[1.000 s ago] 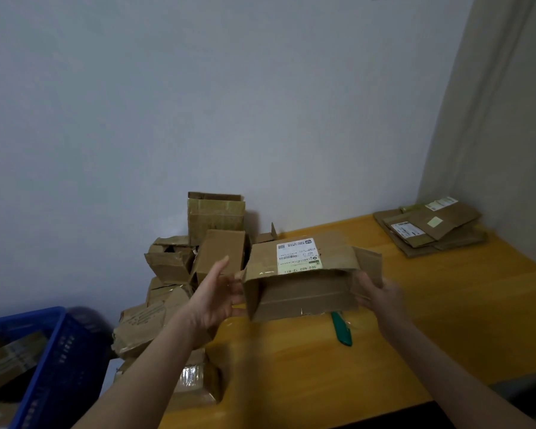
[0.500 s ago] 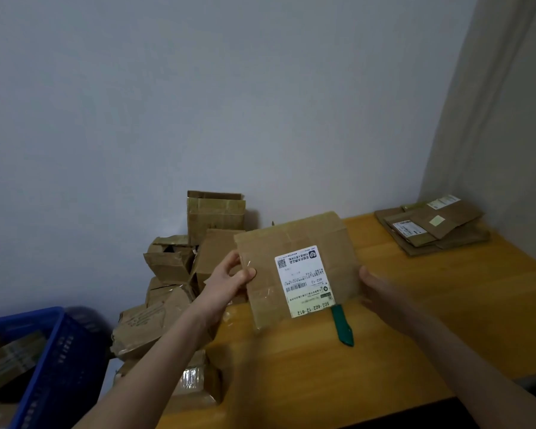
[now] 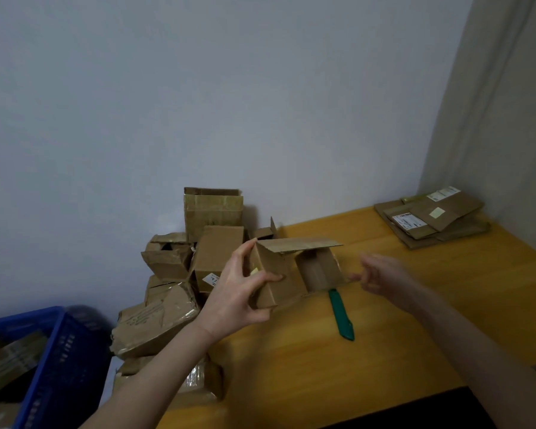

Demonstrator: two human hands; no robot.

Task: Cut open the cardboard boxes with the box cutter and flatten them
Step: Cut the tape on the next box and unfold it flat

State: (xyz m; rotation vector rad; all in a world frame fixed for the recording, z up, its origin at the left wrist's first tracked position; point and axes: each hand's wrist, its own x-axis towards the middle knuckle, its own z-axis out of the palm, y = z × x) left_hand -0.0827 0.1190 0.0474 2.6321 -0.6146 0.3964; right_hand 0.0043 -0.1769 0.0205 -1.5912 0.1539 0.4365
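Cardboard box, flaps open, gripped by L hand; R hand loose, empty. Green box cutter lay on yellow wood surface.

One head-worn camera looks forward and down from close above the table toward the wall.

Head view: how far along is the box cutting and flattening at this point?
Done: a stack of flattened boxes sits at the far right corner of the table. In hand: the left hand grips an opened box, not yet flat; the right hand is blurred beside it, contact unclear. The cutter lies on the table. Left: a pile of unflattened boxes at the table's left end.
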